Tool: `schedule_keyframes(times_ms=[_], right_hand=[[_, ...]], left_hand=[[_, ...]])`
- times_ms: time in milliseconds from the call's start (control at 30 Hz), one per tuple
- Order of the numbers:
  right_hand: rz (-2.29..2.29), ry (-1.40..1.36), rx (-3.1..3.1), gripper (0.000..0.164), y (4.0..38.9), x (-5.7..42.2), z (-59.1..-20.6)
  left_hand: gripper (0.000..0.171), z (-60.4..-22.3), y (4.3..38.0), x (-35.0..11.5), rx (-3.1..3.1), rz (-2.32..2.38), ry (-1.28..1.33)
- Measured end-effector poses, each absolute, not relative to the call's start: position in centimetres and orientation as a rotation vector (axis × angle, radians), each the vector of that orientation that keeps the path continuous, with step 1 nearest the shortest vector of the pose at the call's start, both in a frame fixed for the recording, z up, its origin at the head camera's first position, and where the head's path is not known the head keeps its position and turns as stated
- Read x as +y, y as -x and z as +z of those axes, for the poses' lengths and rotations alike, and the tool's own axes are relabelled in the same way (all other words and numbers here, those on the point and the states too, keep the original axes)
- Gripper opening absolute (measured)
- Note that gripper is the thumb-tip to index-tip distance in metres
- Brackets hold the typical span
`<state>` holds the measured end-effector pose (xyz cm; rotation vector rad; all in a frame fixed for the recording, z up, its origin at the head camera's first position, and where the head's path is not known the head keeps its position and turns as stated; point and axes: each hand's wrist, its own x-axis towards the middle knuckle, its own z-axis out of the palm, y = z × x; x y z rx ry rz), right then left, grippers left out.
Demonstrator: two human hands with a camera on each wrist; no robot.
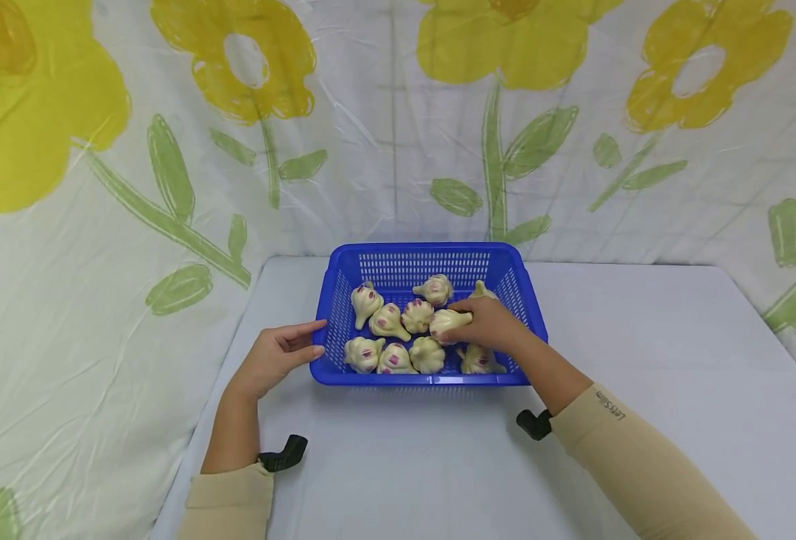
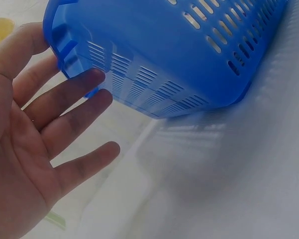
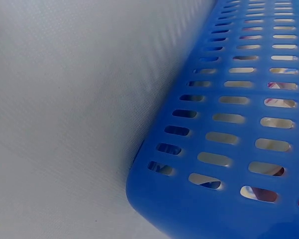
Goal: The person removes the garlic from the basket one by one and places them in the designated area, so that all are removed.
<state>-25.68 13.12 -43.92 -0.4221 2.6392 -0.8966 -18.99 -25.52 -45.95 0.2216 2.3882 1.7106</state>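
Head view: a blue basket (image 1: 431, 380) stands on the white surface (image 1: 641, 360), with several garlic bulbs (image 1: 388, 321) lying at varied tilts inside. The right hand (image 1: 491, 322) has its grip closed around the held bulb (image 1: 446, 324), thumb on the near side and fingers on the far side, over the basket's right half; whether it is lifted cannot be told. The left hand (image 1: 276, 361), its fingers spread and mostly straight, touches the left rim, probably to keep the basket from sliding. The raised walls presumably stop the rounded bulbs from rolling away. Right wrist view: the slotted wall (image 3: 204, 214) shows, the hand does not.
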Motion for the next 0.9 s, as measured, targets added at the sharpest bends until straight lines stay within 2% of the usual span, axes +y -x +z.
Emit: schedule_keyframes(times_ms=[267,900], right_hand=[[-0.885,0.427,2.638,0.075,25.46,12.92,-43.50],[-0.926,0.473,2.638,0.075,25.51,13.08,-43.26]], left_hand=[[0.057,-45.84,18.95,-25.45,2.351,1.744,-0.216],[0.054,-45.83,19.03,-25.27,2.337,1.758,-0.222]])
